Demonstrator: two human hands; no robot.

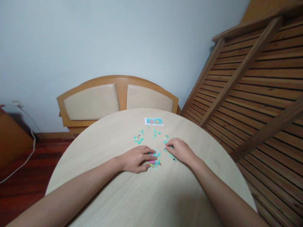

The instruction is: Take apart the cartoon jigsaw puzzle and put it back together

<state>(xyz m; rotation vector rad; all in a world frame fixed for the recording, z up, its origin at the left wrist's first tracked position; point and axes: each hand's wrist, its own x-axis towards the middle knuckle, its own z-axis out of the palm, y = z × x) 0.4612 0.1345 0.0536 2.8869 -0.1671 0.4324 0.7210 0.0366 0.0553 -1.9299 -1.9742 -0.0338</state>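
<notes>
A round pale wooden table carries a small jigsaw. My left hand lies flat on the table, its fingers resting on a partly joined patch of puzzle with pink and teal colours. My right hand rests palm down just to the right, fingertips touching loose teal pieces. More loose teal pieces lie scattered beyond both hands. A small picture card lies flat farther back on the table.
A wooden headboard with two cream padded panels leans against the pale wall behind the table. A slatted wooden bed frame stands tilted at the right. A white cable runs over the red-brown floor at left.
</notes>
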